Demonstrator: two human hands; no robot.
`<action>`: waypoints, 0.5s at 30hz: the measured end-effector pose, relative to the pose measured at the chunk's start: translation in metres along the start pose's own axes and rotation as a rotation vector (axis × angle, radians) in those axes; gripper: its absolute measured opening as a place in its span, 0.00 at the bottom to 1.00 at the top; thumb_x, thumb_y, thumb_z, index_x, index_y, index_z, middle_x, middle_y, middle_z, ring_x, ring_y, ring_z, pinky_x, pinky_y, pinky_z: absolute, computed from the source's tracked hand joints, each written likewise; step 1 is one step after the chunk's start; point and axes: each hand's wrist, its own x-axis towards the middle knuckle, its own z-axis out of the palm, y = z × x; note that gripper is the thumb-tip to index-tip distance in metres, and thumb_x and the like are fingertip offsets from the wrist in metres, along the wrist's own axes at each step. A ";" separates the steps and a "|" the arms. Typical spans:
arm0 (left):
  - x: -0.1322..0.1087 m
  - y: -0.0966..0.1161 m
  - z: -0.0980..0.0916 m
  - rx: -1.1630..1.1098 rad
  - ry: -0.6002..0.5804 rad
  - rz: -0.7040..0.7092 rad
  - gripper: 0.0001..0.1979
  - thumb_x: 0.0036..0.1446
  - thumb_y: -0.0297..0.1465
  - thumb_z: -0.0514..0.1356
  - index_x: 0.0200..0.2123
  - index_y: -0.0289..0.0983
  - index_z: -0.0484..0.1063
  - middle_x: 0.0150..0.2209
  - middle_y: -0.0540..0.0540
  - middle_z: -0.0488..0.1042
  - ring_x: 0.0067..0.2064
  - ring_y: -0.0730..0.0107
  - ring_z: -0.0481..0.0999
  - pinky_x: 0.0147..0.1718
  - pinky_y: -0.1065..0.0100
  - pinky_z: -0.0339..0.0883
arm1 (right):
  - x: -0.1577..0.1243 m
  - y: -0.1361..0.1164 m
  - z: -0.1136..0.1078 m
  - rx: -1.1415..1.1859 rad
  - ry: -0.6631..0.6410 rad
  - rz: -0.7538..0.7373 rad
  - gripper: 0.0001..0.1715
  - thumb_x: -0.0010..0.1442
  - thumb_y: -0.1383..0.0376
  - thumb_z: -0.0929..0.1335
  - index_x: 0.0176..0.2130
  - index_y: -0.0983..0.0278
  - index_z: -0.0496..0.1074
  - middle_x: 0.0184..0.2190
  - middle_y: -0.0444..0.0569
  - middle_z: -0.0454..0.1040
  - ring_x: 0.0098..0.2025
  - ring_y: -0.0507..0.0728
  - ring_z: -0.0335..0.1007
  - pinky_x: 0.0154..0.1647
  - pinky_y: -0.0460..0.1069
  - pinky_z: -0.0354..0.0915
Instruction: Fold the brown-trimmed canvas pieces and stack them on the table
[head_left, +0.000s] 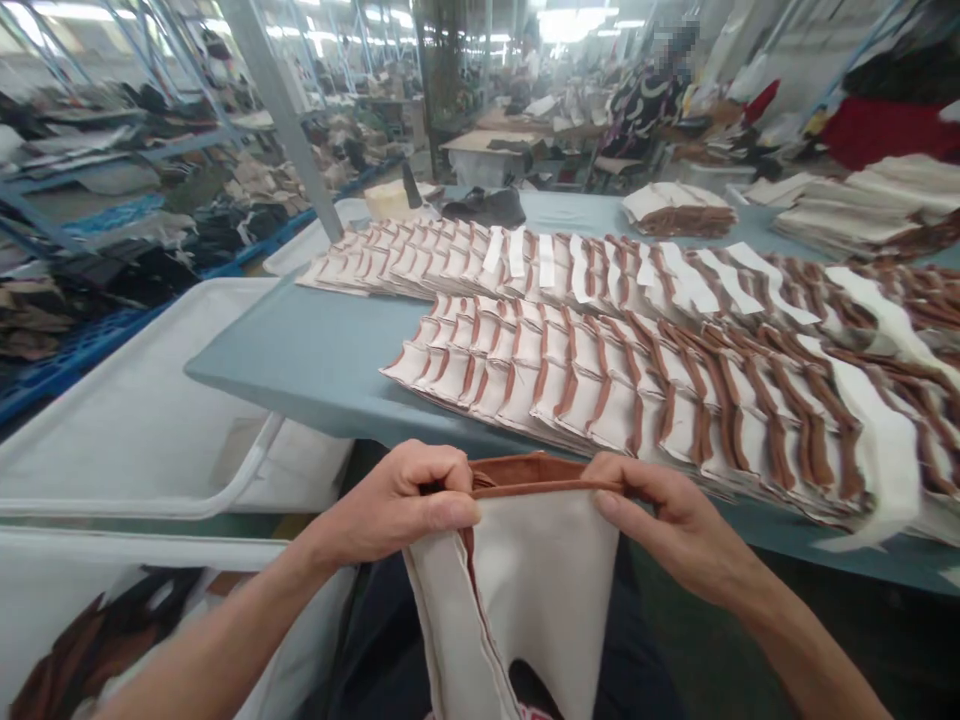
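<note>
Between my two hands hangs a cream fabric piece [547, 570] with a brown folded top edge, like a sewn bag or pouch panel; its exact kind I cannot make out. My left hand [420, 495] pinches the left end of the brown edge, thumb in front. At the right end, my right hand [645, 500] grips the same edge between thumb and fingers. The top gapes a little, showing brown material inside. A seam runs down the left side, and a dark curved shape shows near the bottom. Just beyond my hands lie overlapping rows of similar cream-and-brown pieces [555, 375].
The rows lie on a blue-grey table [300, 345], some with white strips [877, 430] across them. Further stacks [679, 210] stand at the back right. White bins [135, 400] are at my left, near a metal post [289, 120]. A person [645, 105] is in the background.
</note>
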 end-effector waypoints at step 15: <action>0.006 -0.002 0.011 0.241 0.041 -0.119 0.05 0.58 0.30 0.58 0.30 0.36 0.69 0.27 0.55 0.67 0.30 0.73 0.64 0.30 0.71 0.55 | 0.021 -0.002 0.008 0.722 0.097 0.211 0.31 0.56 0.48 0.75 0.24 0.59 0.55 0.20 0.38 0.54 0.21 0.51 0.47 0.20 0.45 0.48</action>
